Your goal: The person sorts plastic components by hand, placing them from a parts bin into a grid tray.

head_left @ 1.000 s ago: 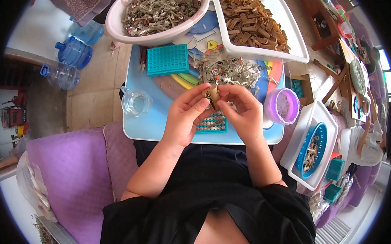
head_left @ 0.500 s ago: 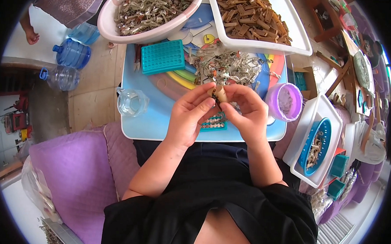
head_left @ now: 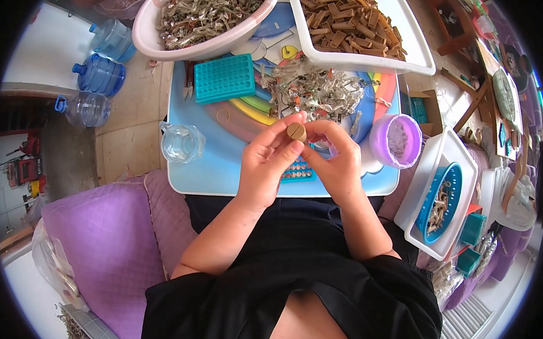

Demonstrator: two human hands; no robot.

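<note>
Between the thumb and a fingertip of the left hand (head_left: 262, 169), a short tan cylinder (head_left: 297, 132) is pinched, its round face turned toward the camera and crossed by a dark slot. By the right hand (head_left: 337, 163), the cylinder's right side is closely flanked with bent fingers; whether it is also grasped by them cannot be told. Below the cylinder, between the two hands, a teal rack filled with small round-topped pieces (head_left: 298, 179) is partly covered by the fingers. Just beyond the fingertips, a loose heap of clear-wrapped pieces (head_left: 319, 90) is spread on the blue table (head_left: 217, 176). Farther out, beyond the left hand, a teal rack with rows of holes (head_left: 224, 78) is placed, with a pink basin (head_left: 143, 33) heaped with more wrapped pieces behind it. Beyond the right hand, a white tub (head_left: 371, 64) is piled with small brown blocks. To the left hand's left, a glass mug (head_left: 182, 143) is set; to the right hand's right, whitish material is held by a purple tub (head_left: 377, 140).
</note>
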